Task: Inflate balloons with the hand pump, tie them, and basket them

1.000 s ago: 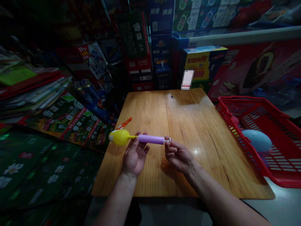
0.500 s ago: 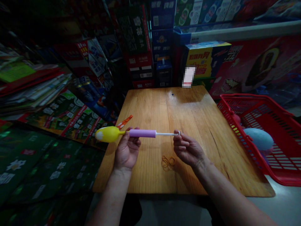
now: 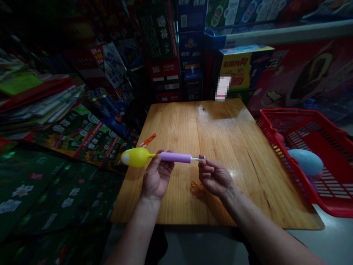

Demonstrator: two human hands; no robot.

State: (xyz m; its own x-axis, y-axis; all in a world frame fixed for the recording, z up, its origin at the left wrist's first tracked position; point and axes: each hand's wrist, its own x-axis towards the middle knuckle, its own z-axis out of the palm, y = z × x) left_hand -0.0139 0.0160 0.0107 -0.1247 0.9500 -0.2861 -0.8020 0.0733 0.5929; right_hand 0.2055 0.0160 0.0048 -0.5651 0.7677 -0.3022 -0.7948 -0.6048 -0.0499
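A purple hand pump [image 3: 175,157] lies level across my hands above the wooden table. On its left end sits a partly inflated yellow balloon [image 3: 135,157] with a whitish tip. My left hand [image 3: 157,176] pinches the balloon's neck where it meets the pump's nozzle, its other fingers behind the barrel. At the far end, my right hand [image 3: 215,177] grips the ring of the white plunger rod. Only a short stretch of that rod shows outside the barrel. Several tan rubber bands [image 3: 196,188] lie on the table just under my right hand, partly hidden by it.
An orange patterned strip [image 3: 148,140] lies at the left edge of the wooden table [image 3: 179,123]. On the right stands a red basket [image 3: 314,195] with a light blue balloon [image 3: 305,162] in it. Stacked green cartons [image 3: 55,184] line the left, and boxes [image 3: 239,68] stand behind.
My right hand has moved left, pushing the white rod further into the barrel. The left hand, balloon and pump have shifted slightly right. The yellow balloon looks slightly larger.
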